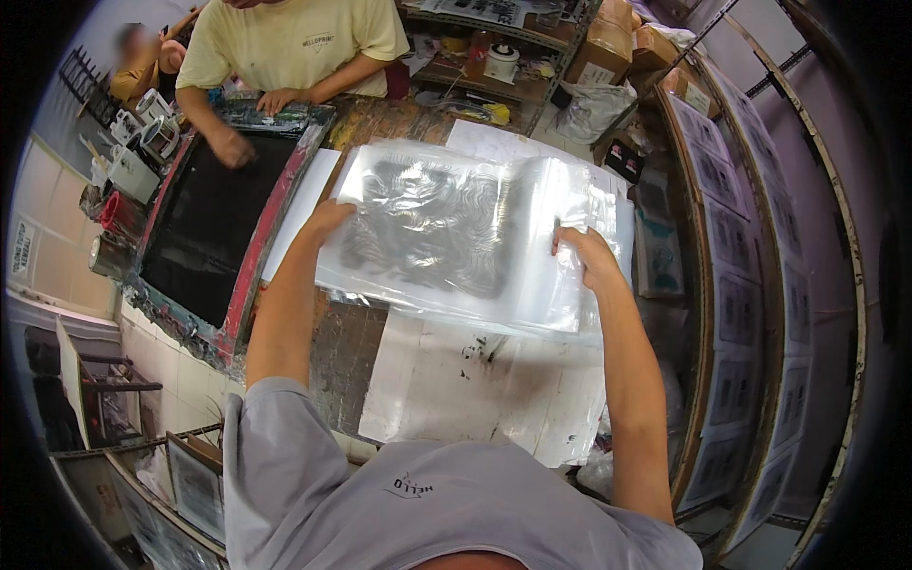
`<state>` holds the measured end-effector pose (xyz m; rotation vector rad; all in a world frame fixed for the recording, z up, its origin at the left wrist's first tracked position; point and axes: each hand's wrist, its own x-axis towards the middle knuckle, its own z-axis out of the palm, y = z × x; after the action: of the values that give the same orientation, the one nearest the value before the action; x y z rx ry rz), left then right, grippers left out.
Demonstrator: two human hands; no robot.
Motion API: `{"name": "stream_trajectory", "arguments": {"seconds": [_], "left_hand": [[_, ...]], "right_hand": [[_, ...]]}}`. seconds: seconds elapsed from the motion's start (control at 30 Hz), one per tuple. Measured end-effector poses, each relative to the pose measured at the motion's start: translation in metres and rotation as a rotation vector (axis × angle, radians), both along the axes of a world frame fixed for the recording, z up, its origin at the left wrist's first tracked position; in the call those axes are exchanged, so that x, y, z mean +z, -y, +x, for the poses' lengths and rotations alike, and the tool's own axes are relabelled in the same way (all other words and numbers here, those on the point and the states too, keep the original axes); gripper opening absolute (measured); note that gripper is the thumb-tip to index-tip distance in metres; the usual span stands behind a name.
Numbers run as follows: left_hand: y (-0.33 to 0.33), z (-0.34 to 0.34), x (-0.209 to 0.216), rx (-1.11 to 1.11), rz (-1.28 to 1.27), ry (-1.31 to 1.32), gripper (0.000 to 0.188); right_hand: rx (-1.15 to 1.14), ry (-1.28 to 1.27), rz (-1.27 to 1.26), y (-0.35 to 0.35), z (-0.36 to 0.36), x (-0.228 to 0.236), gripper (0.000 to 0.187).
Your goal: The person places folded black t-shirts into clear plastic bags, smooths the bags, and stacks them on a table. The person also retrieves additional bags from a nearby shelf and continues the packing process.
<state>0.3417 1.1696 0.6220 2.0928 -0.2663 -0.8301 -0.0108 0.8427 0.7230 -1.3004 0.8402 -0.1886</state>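
A stack of clear plastic sheets [432, 223] lies across the table in front of me, glossy and rippled, with a dark printed area showing through. My left hand [332, 215] is closed on the left edge of the top plastic sheet. On the right side, my right hand [589, 255] pinches the sheet near a curled, folded-over part [537, 237]. Under the stack's left edge a white sheet [302, 214] shows. Left of that lies a screen-printing frame [242, 299] with red and dark edges and a black mesh [214, 228].
Across the table a co-worker's hand [233, 149] moves over the mesh, blurred. Paint-stained containers [136, 174] line the left side. A white, ink-marked board [465, 389] lies nearest me. Racks of printed sheets [736, 285] stand on the right, and shelves [494, 71] with cardboard boxes [606, 43] stand behind.
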Motion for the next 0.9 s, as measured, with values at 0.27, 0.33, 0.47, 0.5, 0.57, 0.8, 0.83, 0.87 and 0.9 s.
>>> {"name": "stream_trajectory", "arguments": {"seconds": [0.27,0.33,0.47,0.5,0.57,0.8,0.83,0.87,0.9], "left_hand": [[0.002,0.002,-0.018,-0.072,0.137,0.225,0.053],[0.008,-0.006,-0.015,-0.078,0.096,0.277,0.052],[0.012,-0.017,-0.008,-0.128,0.025,0.260,0.053],[0.017,-0.023,-0.002,-0.116,0.051,0.279,0.052],[0.020,-0.035,0.012,-0.074,0.109,0.321,0.051],[0.015,-0.030,-0.023,0.073,0.099,0.552,0.059],[0.010,-0.031,-0.016,0.058,0.075,0.598,0.060],[0.007,-0.032,-0.014,0.044,0.049,0.645,0.062],[0.006,-0.039,-0.011,0.051,0.006,0.703,0.063]], "right_hand": [[-0.184,-0.215,-0.683,0.002,-0.006,-0.002,0.056],[-0.236,-0.204,-1.377,-0.018,0.001,0.009,0.058],[0.264,0.084,-1.388,-0.062,0.056,0.034,0.031],[0.398,-0.032,-1.376,-0.075,0.071,0.029,0.024],[0.626,-0.284,-1.282,-0.099,0.101,0.021,0.031],[0.873,-0.563,-1.278,-0.118,0.123,-0.018,0.053],[0.886,-0.544,-1.266,-0.118,0.122,-0.015,0.053],[0.900,-0.525,-1.254,-0.118,0.121,-0.015,0.053],[0.893,-0.534,-1.240,-0.118,0.123,-0.016,0.053]]}}
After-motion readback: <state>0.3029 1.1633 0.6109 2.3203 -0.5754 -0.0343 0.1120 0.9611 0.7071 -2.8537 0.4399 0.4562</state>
